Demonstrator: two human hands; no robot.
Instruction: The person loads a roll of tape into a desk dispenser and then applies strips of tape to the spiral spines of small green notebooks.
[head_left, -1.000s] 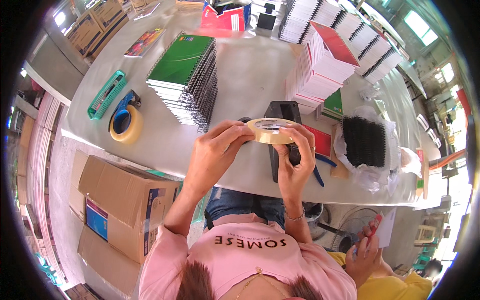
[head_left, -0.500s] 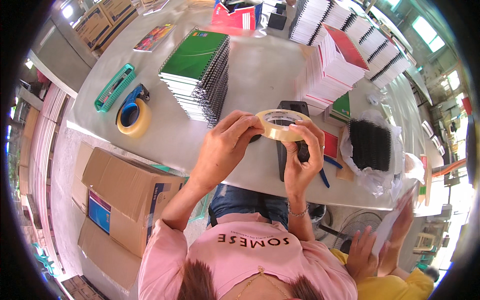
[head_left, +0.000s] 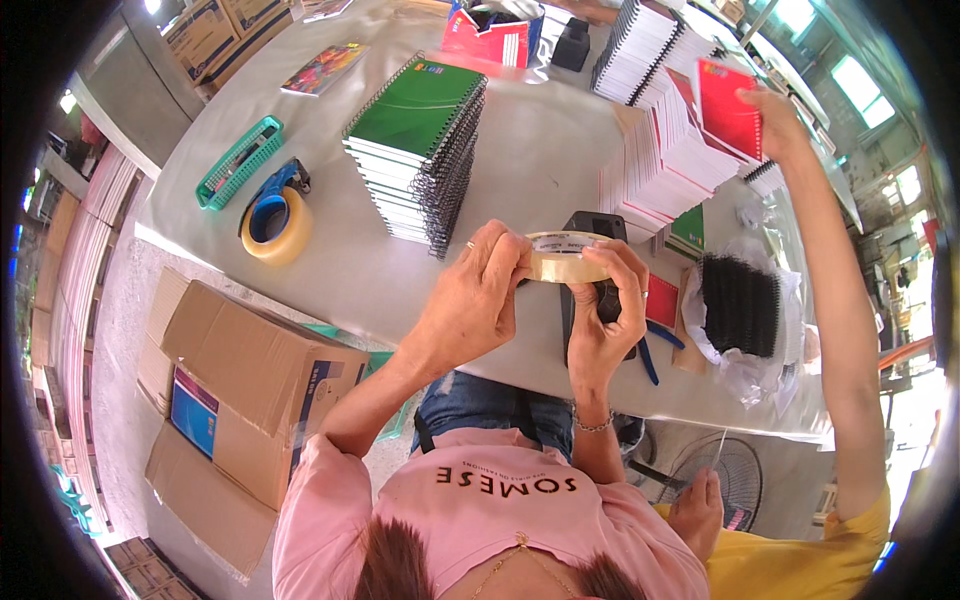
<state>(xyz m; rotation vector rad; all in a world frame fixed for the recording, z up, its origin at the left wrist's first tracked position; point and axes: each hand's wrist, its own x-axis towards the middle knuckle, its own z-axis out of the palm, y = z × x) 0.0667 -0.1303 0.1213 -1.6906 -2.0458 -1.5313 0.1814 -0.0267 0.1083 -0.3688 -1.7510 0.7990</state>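
Note:
A roll of clear yellowish tape (head_left: 566,268) is held up over the near edge of the table. My right hand (head_left: 607,318) grips its right side, thumb below and fingers over the rim. At the roll's left side, the fingers of my left hand (head_left: 470,295) are pinched together on the tape; its loose end is too small to make out. Beneath the hands lies a black flat device (head_left: 597,226), partly hidden. Just right of my right hand are a red notebook (head_left: 660,301) and a blue-handled tool (head_left: 649,358).
Green spiral notebooks (head_left: 420,105) stand stacked left of centre, near a blue tape dispenser (head_left: 268,222) and green basket (head_left: 240,162). Rightward are page stacks (head_left: 655,160) and bagged black coils (head_left: 740,305). A co-worker's hand (head_left: 780,122) holds a red notebook. An open carton (head_left: 255,375) sits lower left.
The co-worker's arm has reached up over the right side of the table and holds a red notebook above the page stacks. My hands stay on the tape roll; the view has shifted slightly.

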